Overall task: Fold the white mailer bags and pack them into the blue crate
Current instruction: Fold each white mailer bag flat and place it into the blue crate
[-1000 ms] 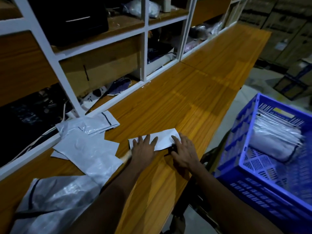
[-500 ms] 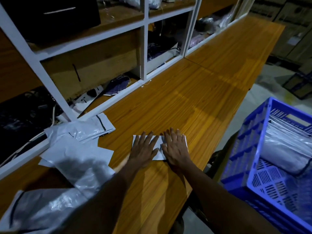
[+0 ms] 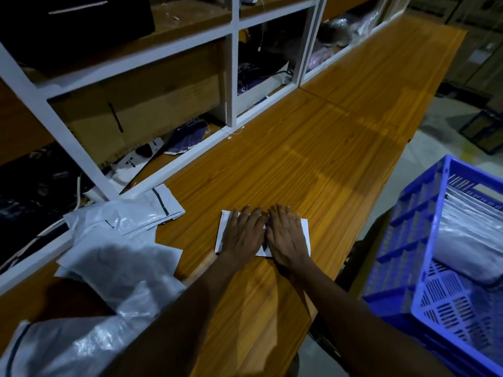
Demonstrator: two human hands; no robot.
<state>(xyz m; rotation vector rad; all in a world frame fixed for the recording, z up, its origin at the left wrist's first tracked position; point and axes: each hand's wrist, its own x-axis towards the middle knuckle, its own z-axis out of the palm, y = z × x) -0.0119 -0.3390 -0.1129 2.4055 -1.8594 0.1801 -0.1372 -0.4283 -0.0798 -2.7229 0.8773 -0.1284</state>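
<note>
While both hands lie flat with straight fingers, the left hand and the right hand press side by side on one folded mailer bag. It lies on the wooden table with its long axis running left to right. One blue crate stands to the right and holds a stack of folded bags, whose number cannot be told. At least three loose bags lie at the left.

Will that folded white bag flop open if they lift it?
The folded bag is probably floppy: the loose bags nearby lie limp and crinkled. It may spring open, since the left hand and right hand press it flat.
</note>
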